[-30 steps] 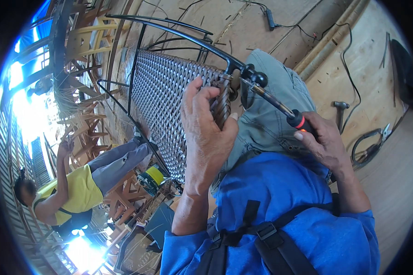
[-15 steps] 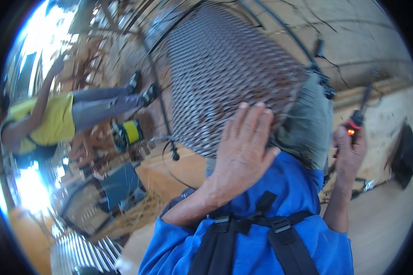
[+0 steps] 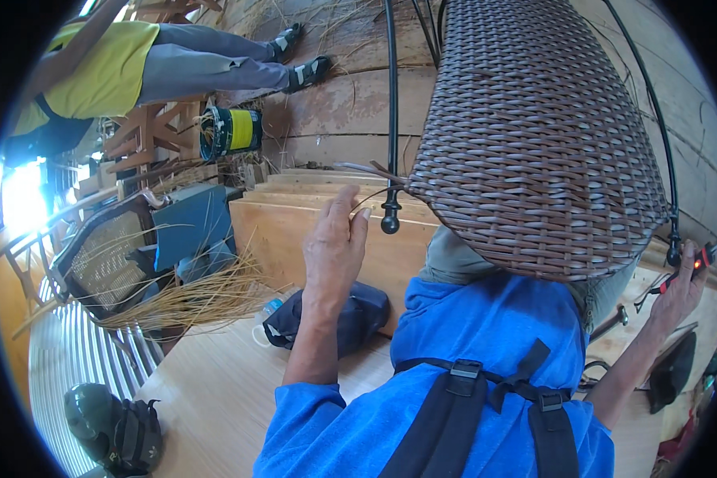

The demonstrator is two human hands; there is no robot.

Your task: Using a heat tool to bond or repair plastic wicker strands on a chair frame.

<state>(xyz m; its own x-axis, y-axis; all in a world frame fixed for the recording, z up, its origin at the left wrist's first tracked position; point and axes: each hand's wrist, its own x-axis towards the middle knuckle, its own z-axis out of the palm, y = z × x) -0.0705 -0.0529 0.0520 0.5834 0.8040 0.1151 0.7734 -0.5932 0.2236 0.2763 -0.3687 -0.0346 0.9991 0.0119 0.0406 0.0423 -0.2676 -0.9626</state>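
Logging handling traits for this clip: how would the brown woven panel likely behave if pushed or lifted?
The woven panel would probably move as one fairly stiff piece, given its tight weave. Its ridged surface may grip rather than slide. The loose strands at its corner, near the left hand, likely flex, as one curves.

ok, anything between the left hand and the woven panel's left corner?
Yes, in this view: the black rod, near its knobbed end, lies between the left hand and the woven panel. Depth unclear.
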